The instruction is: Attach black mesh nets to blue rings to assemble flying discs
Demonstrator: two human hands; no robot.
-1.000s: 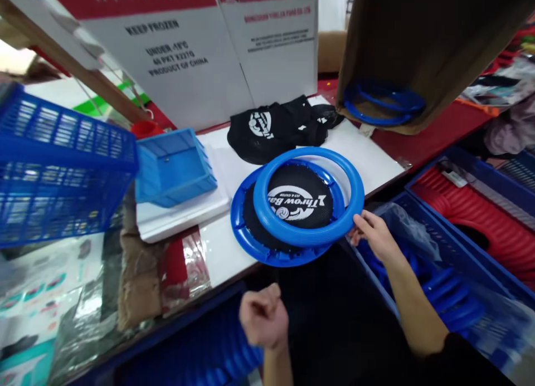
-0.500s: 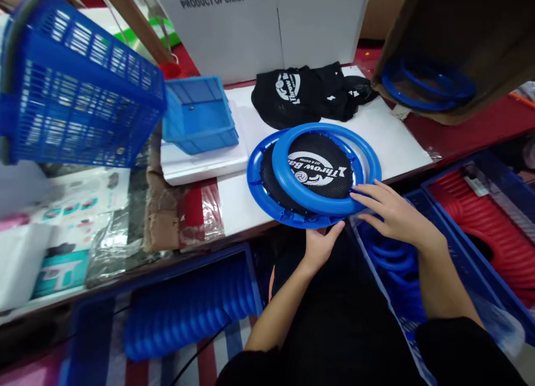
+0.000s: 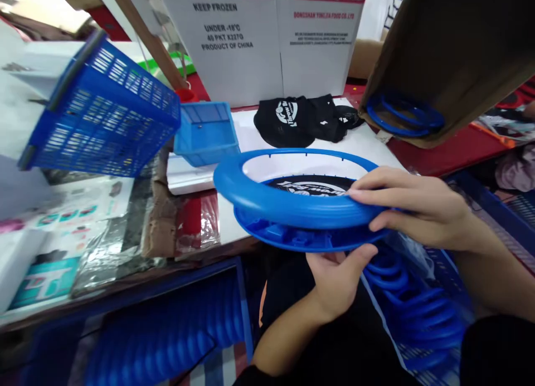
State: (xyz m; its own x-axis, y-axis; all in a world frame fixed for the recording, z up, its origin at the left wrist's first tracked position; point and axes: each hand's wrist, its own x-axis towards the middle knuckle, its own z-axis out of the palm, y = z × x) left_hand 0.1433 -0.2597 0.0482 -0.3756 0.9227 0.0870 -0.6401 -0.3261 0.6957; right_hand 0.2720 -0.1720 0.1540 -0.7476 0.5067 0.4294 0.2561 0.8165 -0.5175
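My right hand (image 3: 418,205) pinches the right end of a smooth blue plastic ring (image 3: 288,205). Beneath that ring is a second blue ring frame (image 3: 307,240), with clips or slots showing along its near rim. My left hand (image 3: 340,277) grips the frame's near edge from below, thumb up along the right. Between the two rings, a black mesh disc (image 3: 321,184) with white lettering shows in part. Seen almost edge-on, the upper ring is tilted, its left side sticking out past the lower frame. Several black printed fabric pieces (image 3: 288,124) lie beyond on white board.
A light blue bin (image 3: 207,132) and a tilted blue basket (image 3: 108,113) stand left. White cartons (image 3: 246,63) rise behind. An open brown box (image 3: 451,52) with blue rings overhangs the right. Crates of blue rings (image 3: 167,325) sit below the table edge.
Both rings have come up closer to the camera and tilted edge-on. The upper ring has shifted left over the lower frame, and my right hand has closed on it. The view has tilted upward.
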